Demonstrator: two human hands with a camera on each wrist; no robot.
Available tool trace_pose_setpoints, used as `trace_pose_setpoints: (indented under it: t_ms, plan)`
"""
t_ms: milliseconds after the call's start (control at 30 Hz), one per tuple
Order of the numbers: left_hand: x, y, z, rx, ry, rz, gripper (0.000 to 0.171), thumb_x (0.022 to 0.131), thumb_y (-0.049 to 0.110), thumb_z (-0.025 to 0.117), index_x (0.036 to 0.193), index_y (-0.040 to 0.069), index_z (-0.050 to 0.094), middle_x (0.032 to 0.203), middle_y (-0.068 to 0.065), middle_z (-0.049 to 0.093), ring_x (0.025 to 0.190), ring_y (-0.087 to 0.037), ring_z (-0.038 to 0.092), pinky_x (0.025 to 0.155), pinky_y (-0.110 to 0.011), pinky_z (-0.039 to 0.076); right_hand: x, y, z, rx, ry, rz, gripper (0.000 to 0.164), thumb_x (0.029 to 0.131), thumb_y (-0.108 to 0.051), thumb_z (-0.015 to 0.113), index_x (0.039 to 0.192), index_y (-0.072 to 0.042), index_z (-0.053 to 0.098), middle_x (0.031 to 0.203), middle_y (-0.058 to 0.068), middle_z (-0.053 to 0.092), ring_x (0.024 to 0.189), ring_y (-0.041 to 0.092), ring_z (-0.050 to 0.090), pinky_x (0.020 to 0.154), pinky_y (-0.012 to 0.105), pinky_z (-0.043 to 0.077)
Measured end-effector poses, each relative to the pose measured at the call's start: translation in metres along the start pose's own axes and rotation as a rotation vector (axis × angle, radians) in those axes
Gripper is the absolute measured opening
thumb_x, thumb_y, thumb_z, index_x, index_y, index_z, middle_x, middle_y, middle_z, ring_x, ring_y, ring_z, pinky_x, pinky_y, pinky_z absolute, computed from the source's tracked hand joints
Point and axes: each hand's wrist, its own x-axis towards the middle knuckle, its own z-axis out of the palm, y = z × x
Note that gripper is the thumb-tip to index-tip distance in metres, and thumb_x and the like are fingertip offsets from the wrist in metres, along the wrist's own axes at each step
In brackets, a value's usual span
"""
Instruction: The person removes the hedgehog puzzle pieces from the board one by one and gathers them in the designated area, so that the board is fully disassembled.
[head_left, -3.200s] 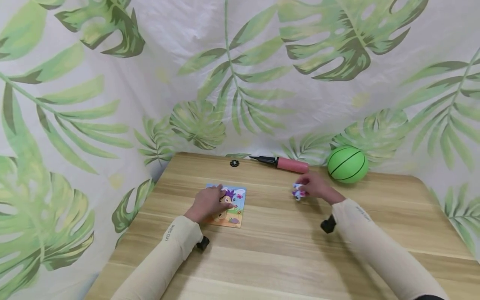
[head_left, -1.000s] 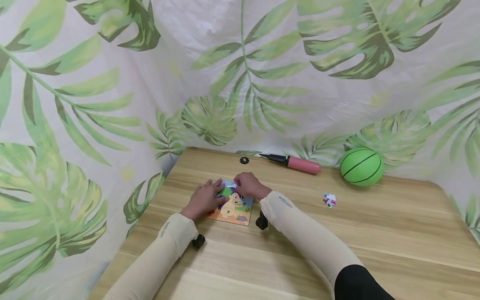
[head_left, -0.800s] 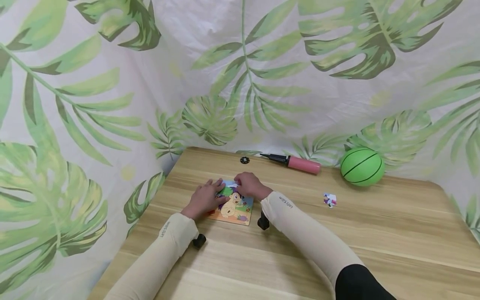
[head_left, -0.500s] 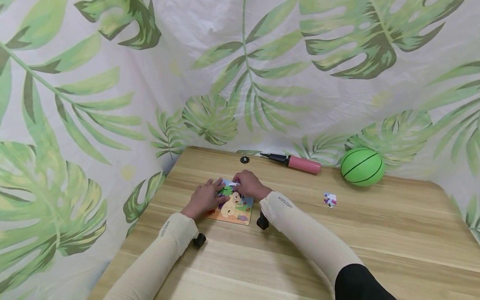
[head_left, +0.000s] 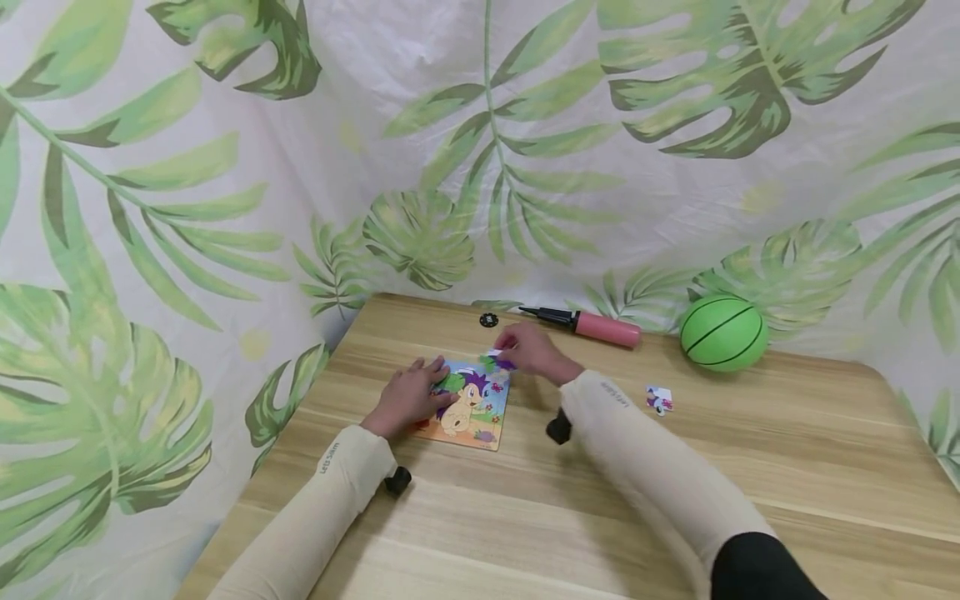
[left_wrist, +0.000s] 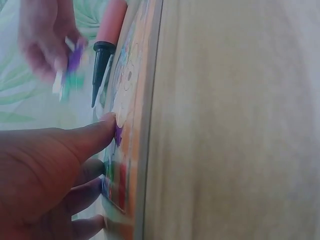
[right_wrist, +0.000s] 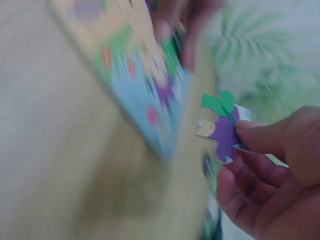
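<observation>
A jigsaw board (head_left: 459, 417) with a purple-haired cartoon animal lies on the table. My left hand (head_left: 408, 398) rests on its left side with fingers spread, the thumb and fingertips touching the picture in the left wrist view. My right hand (head_left: 532, 350) pinches a puzzle piece (right_wrist: 226, 127) between thumb and fingers, raised by the board's far right corner. Purple, green and white show on this piece. Another puzzle piece (head_left: 660, 399), purple and white, lies by itself farther right. The left hand covers part of the board's picture.
Along the table's back edge lie a pink hand pump (head_left: 606, 330) with a black nozzle and a small black disc (head_left: 488, 320). A green ball (head_left: 723, 333) sits at the back right. A leaf-patterned cloth (head_left: 540, 167) hangs behind the table.
My right hand went from the right-hand pieces to the board's top, then lifted away rightward, a piece pinched in its fingers. My left hand stays on the board.
</observation>
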Motion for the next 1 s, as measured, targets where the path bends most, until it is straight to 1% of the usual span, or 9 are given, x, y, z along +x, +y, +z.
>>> trace_pose_setpoints:
  t_ms: [67, 200, 333, 400, 500, 567, 733, 833, 1000]
  plan:
    - [0.001, 0.001, 0.0, 0.005, -0.005, 0.003, 0.066, 0.095, 0.048, 0.064, 0.149, 0.013, 0.048, 0.162, -0.006, 0.036, 0.151, -0.042, 0.028, 0.118, -0.067, 0.027, -0.011, 0.018, -0.025, 0.013, -0.017, 0.02, 0.009, 0.09, -0.008, 0.071, 0.099, -0.006, 0.073, 0.094, 0.01, 0.075, 0.083, 0.02, 0.07, 0.075, 0.03, 0.06]
    - [0.003, 0.003, -0.002, 0.009, -0.002, 0.018, 0.065, 0.096, 0.047, 0.063, 0.149, 0.012, 0.047, 0.163, -0.008, 0.035, 0.151, -0.043, 0.029, 0.117, -0.068, 0.028, -0.037, 0.063, -0.073, -0.071, -0.011, 0.012, 0.009, 0.091, -0.005, 0.069, 0.098, -0.002, 0.074, 0.092, 0.013, 0.076, 0.079, 0.018, 0.07, 0.069, 0.026, 0.057]
    - [0.003, 0.005, -0.003, 0.02, 0.004, 0.022, 0.064, 0.096, 0.046, 0.063, 0.148, 0.011, 0.048, 0.162, -0.009, 0.036, 0.15, -0.044, 0.03, 0.116, -0.068, 0.029, -0.064, 0.1, -0.1, -0.147, -0.04, 0.05, 0.009, 0.092, -0.004, 0.067, 0.095, -0.002, 0.075, 0.086, 0.011, 0.075, 0.075, 0.017, 0.068, 0.069, 0.027, 0.053]
    - [0.003, 0.004, -0.002, 0.03, -0.004, 0.014, 0.064, 0.096, 0.047, 0.063, 0.148, 0.012, 0.048, 0.162, -0.009, 0.036, 0.15, -0.043, 0.03, 0.117, -0.068, 0.029, -0.074, 0.112, -0.105, -0.171, -0.06, 0.075, 0.008, 0.091, -0.004, 0.068, 0.094, -0.005, 0.075, 0.083, 0.008, 0.074, 0.072, 0.015, 0.065, 0.066, 0.026, 0.052]
    - [0.002, 0.003, 0.0, 0.04, -0.015, 0.007, 0.065, 0.096, 0.048, 0.062, 0.148, 0.013, 0.048, 0.162, -0.008, 0.036, 0.15, -0.043, 0.03, 0.118, -0.066, 0.029, -0.085, 0.124, -0.107, -0.211, -0.072, 0.056, 0.007, 0.089, -0.004, 0.07, 0.092, -0.006, 0.076, 0.081, 0.006, 0.073, 0.069, 0.012, 0.061, 0.064, 0.025, 0.049]
    - [0.002, 0.003, 0.0, 0.046, -0.018, 0.009, 0.064, 0.096, 0.049, 0.062, 0.149, 0.014, 0.048, 0.162, -0.008, 0.036, 0.15, -0.043, 0.03, 0.118, -0.066, 0.029, -0.089, 0.129, -0.106, -0.201, -0.081, 0.067, 0.006, 0.089, -0.004, 0.07, 0.092, -0.006, 0.075, 0.082, 0.006, 0.072, 0.066, 0.011, 0.06, 0.061, 0.025, 0.049]
    - [0.001, 0.005, -0.003, 0.037, -0.012, 0.003, 0.065, 0.096, 0.048, 0.063, 0.149, 0.014, 0.048, 0.162, -0.008, 0.036, 0.151, -0.042, 0.029, 0.118, -0.066, 0.028, -0.088, 0.135, -0.104, -0.157, -0.126, 0.133, 0.009, 0.093, -0.005, 0.065, 0.097, -0.005, 0.073, 0.085, 0.007, 0.071, 0.063, 0.015, 0.061, 0.056, 0.026, 0.049]
    - [0.001, 0.006, -0.004, 0.034, -0.025, -0.006, 0.065, 0.096, 0.048, 0.063, 0.149, 0.014, 0.048, 0.163, -0.008, 0.035, 0.151, -0.042, 0.028, 0.119, -0.065, 0.027, -0.087, 0.137, -0.103, -0.144, -0.15, 0.154, 0.011, 0.094, -0.006, 0.063, 0.1, -0.004, 0.072, 0.088, 0.008, 0.072, 0.066, 0.018, 0.063, 0.057, 0.027, 0.05]
    - [0.001, 0.005, -0.006, 0.054, -0.048, -0.003, 0.064, 0.097, 0.048, 0.061, 0.149, 0.014, 0.047, 0.163, -0.008, 0.034, 0.151, -0.043, 0.029, 0.118, -0.064, 0.03, -0.086, 0.135, -0.102, -0.215, -0.128, 0.129, 0.014, 0.094, -0.011, 0.065, 0.102, -0.004, 0.074, 0.092, 0.008, 0.073, 0.072, 0.014, 0.063, 0.063, 0.025, 0.051]
